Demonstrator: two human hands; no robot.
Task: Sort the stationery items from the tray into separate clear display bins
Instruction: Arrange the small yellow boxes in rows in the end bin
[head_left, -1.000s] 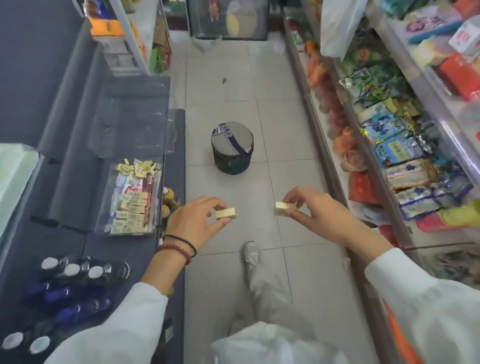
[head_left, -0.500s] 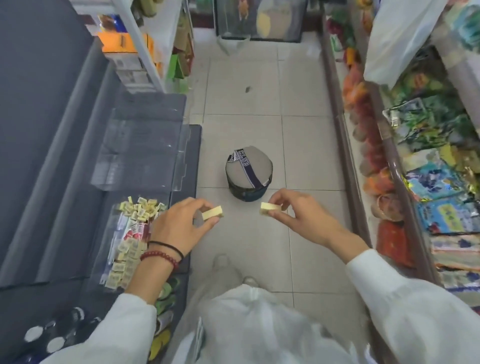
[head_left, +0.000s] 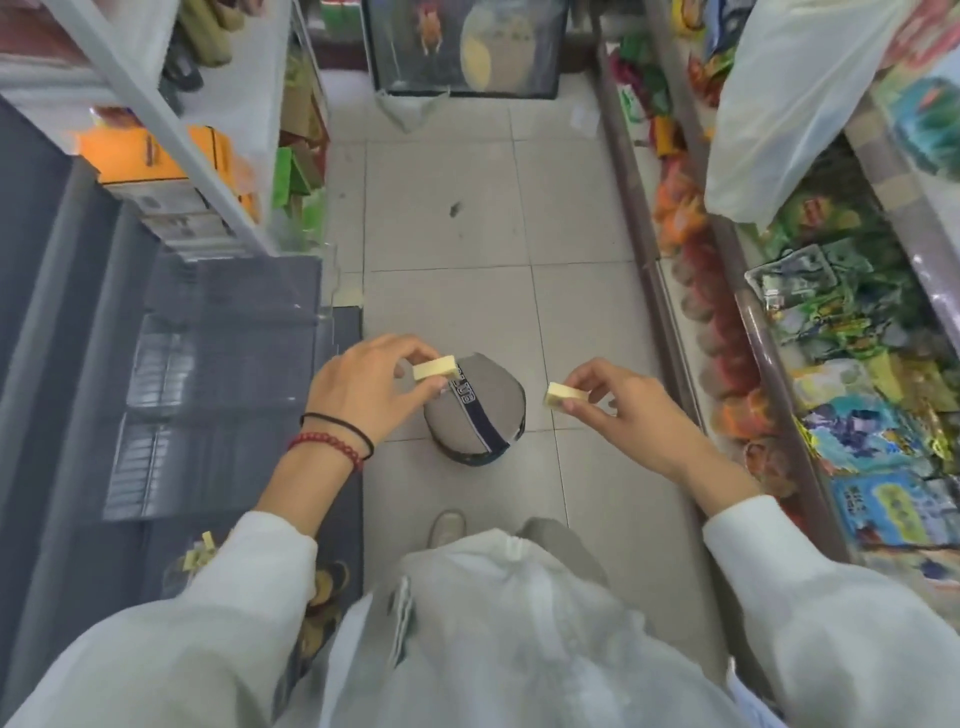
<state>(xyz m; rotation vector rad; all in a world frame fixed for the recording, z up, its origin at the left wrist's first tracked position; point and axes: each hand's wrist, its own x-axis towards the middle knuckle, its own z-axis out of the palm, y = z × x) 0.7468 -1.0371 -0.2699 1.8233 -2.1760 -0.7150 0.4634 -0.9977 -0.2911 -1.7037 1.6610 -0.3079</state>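
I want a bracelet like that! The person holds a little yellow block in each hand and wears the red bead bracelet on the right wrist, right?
Not quite. The head view shows the red bead bracelet on the left wrist, not the right. The rest holds: the left hand pinches one yellow block and the right hand pinches a second yellow block.

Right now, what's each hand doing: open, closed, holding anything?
Left hand: pinching a pale yellow eraser between thumb and fingers.
Right hand: pinching a second eraser, held apart from the first.
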